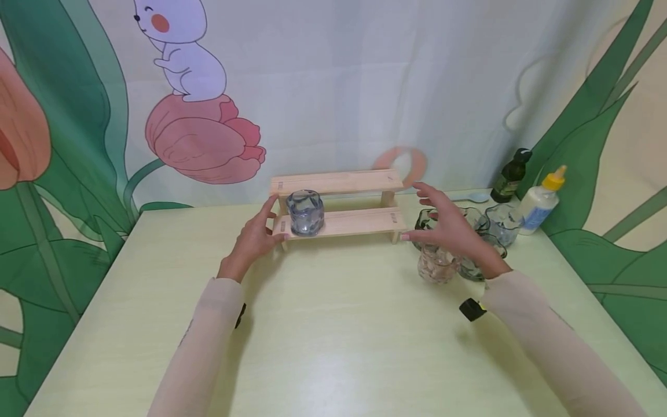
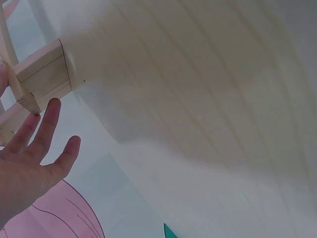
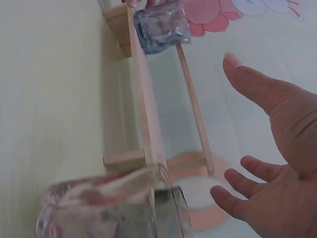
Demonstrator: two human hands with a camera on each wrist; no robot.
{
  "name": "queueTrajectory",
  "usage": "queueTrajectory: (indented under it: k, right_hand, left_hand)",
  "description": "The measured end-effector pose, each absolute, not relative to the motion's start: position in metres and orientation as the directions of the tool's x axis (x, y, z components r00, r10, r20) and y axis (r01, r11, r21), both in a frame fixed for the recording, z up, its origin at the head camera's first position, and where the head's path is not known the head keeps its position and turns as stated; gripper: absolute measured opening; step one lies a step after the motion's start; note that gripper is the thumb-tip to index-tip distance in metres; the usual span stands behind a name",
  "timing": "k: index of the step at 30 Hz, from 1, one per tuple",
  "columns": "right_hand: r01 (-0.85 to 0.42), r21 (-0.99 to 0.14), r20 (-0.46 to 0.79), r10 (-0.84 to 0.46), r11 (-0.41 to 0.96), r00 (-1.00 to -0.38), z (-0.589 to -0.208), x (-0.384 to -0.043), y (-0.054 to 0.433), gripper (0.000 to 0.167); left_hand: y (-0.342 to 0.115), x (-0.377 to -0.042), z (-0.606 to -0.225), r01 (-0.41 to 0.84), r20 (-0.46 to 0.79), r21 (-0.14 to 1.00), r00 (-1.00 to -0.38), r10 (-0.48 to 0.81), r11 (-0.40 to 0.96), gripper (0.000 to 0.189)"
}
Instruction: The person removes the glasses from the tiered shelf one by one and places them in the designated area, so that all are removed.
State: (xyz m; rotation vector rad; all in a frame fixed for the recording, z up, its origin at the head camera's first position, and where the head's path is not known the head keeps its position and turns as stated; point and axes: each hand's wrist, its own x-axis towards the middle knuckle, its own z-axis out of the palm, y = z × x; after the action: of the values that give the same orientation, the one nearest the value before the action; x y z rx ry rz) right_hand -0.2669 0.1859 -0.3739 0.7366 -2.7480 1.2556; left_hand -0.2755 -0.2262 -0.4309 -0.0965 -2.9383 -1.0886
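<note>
A small two-tier wooden shelf (image 1: 359,223) stands at the back of the table. One blue-grey wavy glass cup (image 1: 305,213) sits at the left of its lower tier. My left hand (image 1: 253,236) is at the shelf's left end, thumb by the lower board and fingertips against the wood; in the left wrist view its fingers (image 2: 47,131) are mostly straight. Just off the right end, my right hand (image 1: 452,229) is spread and holds nothing. Below and behind it several glass cups stand grouped, among them a pink cup (image 1: 436,267) and a blue cup (image 1: 504,225), some partly hidden by that hand.
At the back right stand a dark bottle (image 1: 510,179) and a white bottle with a yellow cap (image 1: 538,202). A pale blue spoon (image 1: 473,197) lies near the back edge. Behind the table hangs a printed cloth (image 1: 323,116).
</note>
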Motion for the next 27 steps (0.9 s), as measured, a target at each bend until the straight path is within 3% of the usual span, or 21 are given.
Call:
queueTrajectory:
  k: [27]
  right_hand:
    - [-0.438, -0.788, 0.167, -0.533, 0.434, -0.830, -0.396, -0.298, 0.079, 0.112]
  left_hand:
    - [-0.226, -0.275, -0.431, 0.063, 0.032, 0.652, -0.998, 0.056, 0.756, 0.100]
